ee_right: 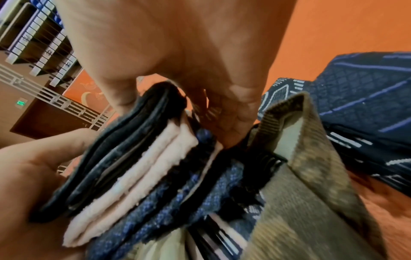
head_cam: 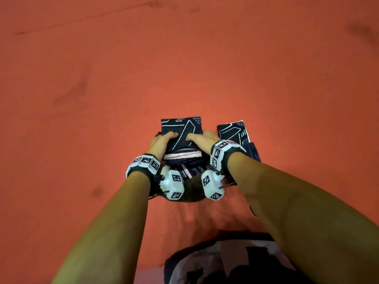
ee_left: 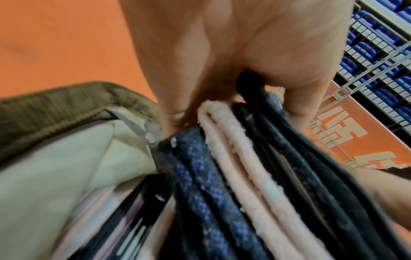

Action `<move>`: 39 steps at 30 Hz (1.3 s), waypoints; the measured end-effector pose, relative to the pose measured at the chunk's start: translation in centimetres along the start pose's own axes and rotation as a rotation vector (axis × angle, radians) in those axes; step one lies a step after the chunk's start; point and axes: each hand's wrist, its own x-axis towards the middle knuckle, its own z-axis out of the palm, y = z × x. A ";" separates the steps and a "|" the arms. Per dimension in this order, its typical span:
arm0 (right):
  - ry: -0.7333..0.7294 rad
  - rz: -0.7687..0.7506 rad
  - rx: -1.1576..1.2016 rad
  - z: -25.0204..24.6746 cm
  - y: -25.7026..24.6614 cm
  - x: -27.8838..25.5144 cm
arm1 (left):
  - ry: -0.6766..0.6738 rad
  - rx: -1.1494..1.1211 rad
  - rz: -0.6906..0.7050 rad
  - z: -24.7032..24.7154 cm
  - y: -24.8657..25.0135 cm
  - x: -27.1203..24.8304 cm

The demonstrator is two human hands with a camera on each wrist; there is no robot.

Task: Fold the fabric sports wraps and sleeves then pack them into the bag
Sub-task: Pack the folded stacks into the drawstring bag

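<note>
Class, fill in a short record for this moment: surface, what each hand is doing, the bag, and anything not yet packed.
surface: orange cloth
left hand: grips the folded stack on its left side
right hand: grips the same stack on its right side
bag: olive, open, under the stack
bag contents: some folded pieces already inside
not yet packed: dark patterned wraps lying right of the bag

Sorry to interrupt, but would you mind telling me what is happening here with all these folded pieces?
A person is packing folded sports wraps. Both hands, the left hand and the right hand, grip a stack of folded wraps, dark ones with a pink layer between, held over the open mouth of an olive bag. The bag already holds some folded fabric. Two more folded dark wraps lie on the orange surface to the right, not yet packed.
</note>
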 end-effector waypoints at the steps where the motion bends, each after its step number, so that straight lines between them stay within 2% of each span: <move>1: -0.014 0.015 -0.012 0.6 0.2 0.0 | 0.001 -0.014 -0.016 -0.3 -0.5 0.0; 5: -0.022 0.063 -0.094 2.1 1.7 0.8 | -0.022 0.044 -0.062 -0.3 -2.4 0.9; 9: 0.005 0.083 -0.148 1.6 1.8 0.9 | -0.051 0.136 -0.081 0.6 -2.1 1.1; 16: 0.018 0.143 -0.073 1.0 1.8 2.2 | -0.100 0.212 -0.113 1.6 -1.7 2.3; 22: 0.018 0.194 -0.049 1.9 2.5 4.6 | -0.063 0.202 -0.115 0.7 -2.4 3.3; 30: 0.028 0.176 -0.121 1.6 1.0 3.0 | -0.029 0.253 -0.105 0.1 -2.4 3.8; 39: 0.066 0.147 -0.187 0.1 1.9 3.3 | -0.023 0.240 -0.109 -0.3 -2.6 3.9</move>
